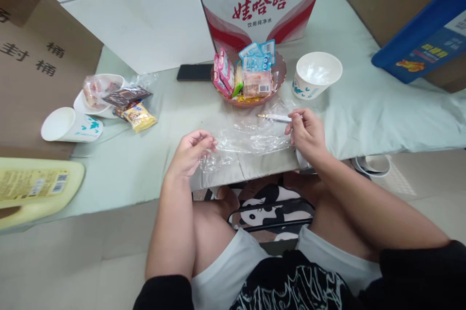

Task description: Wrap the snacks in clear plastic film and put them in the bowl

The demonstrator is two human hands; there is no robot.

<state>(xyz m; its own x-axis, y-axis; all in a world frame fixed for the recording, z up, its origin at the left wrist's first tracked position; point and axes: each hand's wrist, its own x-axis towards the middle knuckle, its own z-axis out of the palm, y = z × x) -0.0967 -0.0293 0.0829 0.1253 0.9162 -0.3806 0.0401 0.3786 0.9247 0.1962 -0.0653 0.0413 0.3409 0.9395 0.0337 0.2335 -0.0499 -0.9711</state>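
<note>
A crumpled clear plastic bag [251, 140] stretches between my two hands, low over the front of the table. My left hand [191, 152] pinches its left end between thumb and fingers. At the other end, my right hand [307, 133] is closed on the bag with thumb and fingertips together. A thin white pen-like stick with a gold tip [274, 117] reaches to the right fingertips; whether they grip it I cannot tell. Just beyond the bag, a pinkish see-through bowl [251, 102] holds pink, blue and other small snack packets [257, 84].
A paper cup with a plastic liner [316, 74] stands at right. On the left are a tipped paper cup [73, 125], a white bowl [82, 102] and bagged snacks [138, 116]. A black phone [192, 72] lies before white boxes [145, 19]. A yellow jug [40, 188] is front left.
</note>
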